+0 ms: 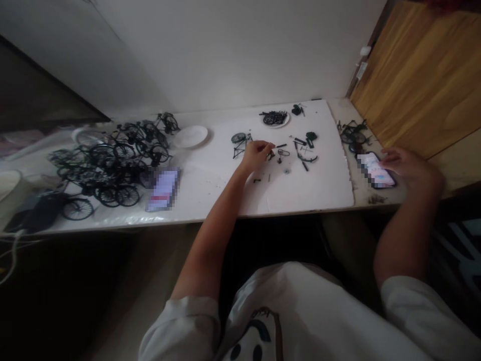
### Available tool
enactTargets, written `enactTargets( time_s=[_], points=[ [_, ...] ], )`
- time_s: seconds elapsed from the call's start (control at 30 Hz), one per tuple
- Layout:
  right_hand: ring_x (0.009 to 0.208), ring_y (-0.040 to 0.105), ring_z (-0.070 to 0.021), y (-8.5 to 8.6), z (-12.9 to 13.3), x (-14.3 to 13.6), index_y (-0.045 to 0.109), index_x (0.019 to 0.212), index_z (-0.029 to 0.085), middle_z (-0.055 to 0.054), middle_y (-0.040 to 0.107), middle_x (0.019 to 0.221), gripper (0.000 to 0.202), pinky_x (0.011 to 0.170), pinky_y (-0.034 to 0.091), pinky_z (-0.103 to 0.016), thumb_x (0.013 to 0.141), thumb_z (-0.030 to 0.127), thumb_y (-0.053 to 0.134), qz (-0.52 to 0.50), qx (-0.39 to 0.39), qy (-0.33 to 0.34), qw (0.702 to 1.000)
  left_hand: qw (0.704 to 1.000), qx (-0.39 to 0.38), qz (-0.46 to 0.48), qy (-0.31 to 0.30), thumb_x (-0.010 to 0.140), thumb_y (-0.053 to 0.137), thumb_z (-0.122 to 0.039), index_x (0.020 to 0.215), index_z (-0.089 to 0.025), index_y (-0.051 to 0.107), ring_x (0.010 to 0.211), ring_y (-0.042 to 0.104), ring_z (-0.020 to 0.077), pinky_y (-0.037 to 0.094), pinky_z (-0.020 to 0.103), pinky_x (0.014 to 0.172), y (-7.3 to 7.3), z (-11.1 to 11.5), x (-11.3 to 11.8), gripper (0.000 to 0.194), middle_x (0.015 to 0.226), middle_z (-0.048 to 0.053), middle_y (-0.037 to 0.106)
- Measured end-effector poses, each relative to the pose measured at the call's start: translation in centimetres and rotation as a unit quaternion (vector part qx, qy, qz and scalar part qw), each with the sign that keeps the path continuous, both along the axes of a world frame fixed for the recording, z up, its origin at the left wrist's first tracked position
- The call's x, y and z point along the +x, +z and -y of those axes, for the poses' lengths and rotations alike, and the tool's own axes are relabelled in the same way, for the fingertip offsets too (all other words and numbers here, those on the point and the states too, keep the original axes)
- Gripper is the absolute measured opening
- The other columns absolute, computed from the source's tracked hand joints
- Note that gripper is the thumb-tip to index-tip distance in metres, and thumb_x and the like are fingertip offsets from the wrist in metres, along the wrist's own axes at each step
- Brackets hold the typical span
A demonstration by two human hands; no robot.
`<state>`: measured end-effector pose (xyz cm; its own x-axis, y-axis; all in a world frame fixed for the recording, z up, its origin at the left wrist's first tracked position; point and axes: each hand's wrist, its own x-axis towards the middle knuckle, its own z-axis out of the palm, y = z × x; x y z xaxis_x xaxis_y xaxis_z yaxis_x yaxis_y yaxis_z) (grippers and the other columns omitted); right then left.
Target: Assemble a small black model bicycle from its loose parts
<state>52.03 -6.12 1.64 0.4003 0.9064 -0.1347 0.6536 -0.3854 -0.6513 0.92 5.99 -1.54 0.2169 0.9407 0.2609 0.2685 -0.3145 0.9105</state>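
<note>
My left hand (256, 154) is over the white board, its fingertips pinched together at a small dark part that is too small to make out. Beside it lies a partly built model bicycle frame (240, 145) with one wheel. To the hand's right are loose black model bicycle parts, among them a curved fender piece (310, 159), a dark green basket-like part (311, 136) and a small oval ring (283, 152). My right hand (400, 163) hovers at the right edge of a lit phone (378, 171), holding nothing that I can see, fingers loosely apart.
Several black model bicycles (120, 145) crowd the table's left side, with a second phone (164, 189) in front. A white plate (191, 136) stands beside them. Another plate of black parts (275, 118) sits at the back. One model bicycle (354, 132) stands near the wooden panel (417, 75).
</note>
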Motion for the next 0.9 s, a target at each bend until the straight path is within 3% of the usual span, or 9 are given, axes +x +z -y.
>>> enactTargets(
  time_s=[0.17, 0.47, 0.6, 0.7, 0.8, 0.9],
  points=[
    [0.099, 0.069, -0.0225, -0.7, -0.3, 1.0, 0.066, 0.142, 0.02, -0.018, 0.074, 0.127, 0.051, 0.092, 0.054, -0.035, 0.092, 0.014, 0.072, -0.005, 0.009, 0.003, 1.0, 1.0, 0.006, -0.005, -0.002, 0.095, 0.072, -0.045, 0.078, -0.017, 0.08, 0.052, 0.048, 0.0109, 0.037, 0.027, 0.056, 0.1, 0.1, 0.0, 0.033, 0.061, 0.003, 0.064],
    [0.1, 0.071, -0.0207, -0.3, -0.1, 0.6, 0.064, 0.149, 0.017, -0.022, 0.074, 0.135, 0.06, 0.09, 0.053, -0.033, 0.091, 0.008, 0.077, -0.003, -0.007, 0.008, 1.0, 1.0, 0.01, -0.002, -0.009, 0.097, 0.073, -0.045, 0.075, -0.017, 0.078, 0.052, 0.047, 0.011, 0.035, 0.027, 0.055, -0.2, -0.2, -0.1, 0.036, 0.057, 0.002, 0.059],
    [0.102, 0.069, -0.0173, -0.2, 0.1, 0.5, 0.062, 0.153, 0.017, -0.02, 0.072, 0.139, 0.051, 0.094, 0.052, -0.03, 0.103, 0.018, 0.071, 0.001, -0.009, 0.018, 1.0, 1.0, 0.006, -0.008, -0.008, 0.096, 0.073, -0.044, 0.075, -0.018, 0.079, 0.051, 0.047, 0.011, 0.036, 0.028, 0.056, -0.2, -0.2, -0.1, 0.034, 0.056, 0.001, 0.058],
    [0.102, 0.067, -0.0156, 0.3, 0.3, -0.3, 0.061, 0.154, 0.016, -0.021, 0.07, 0.14, 0.043, 0.097, 0.051, -0.029, 0.111, 0.021, 0.056, -0.003, -0.004, 0.012, 1.0, 1.0, 0.004, -0.003, -0.005, 0.096, 0.073, -0.044, 0.075, -0.018, 0.079, 0.051, 0.047, 0.0111, 0.036, 0.028, 0.055, -0.3, -0.2, -0.1, 0.034, 0.058, 0.002, 0.06],
    [0.095, 0.067, -0.0148, 1.0, 0.6, -1.4, 0.059, 0.156, 0.016, -0.021, 0.07, 0.137, 0.044, 0.094, 0.052, -0.03, 0.114, 0.019, 0.047, -0.015, -0.013, -0.004, 1.0, 1.0, 0.002, 0.0, -0.005, 0.096, 0.073, -0.042, 0.075, -0.017, 0.078, 0.051, 0.047, 0.0112, 0.037, 0.028, 0.055, -0.2, -0.1, -0.1, 0.033, 0.058, 0.002, 0.061],
    [0.093, 0.066, -0.0147, 1.6, 0.9, -2.3, 0.06, 0.156, 0.014, -0.02, 0.071, 0.136, 0.043, 0.09, 0.051, -0.029, 0.114, 0.023, 0.051, 0.012, -0.02, -0.002, 1.0, 1.0, 0.0, -0.005, -0.001, 0.096, 0.073, -0.042, 0.075, -0.017, 0.078, 0.051, 0.047, 0.0112, 0.036, 0.028, 0.056, -0.1, 0.0, -0.1, 0.033, 0.056, 0.002, 0.059]
  ],
)
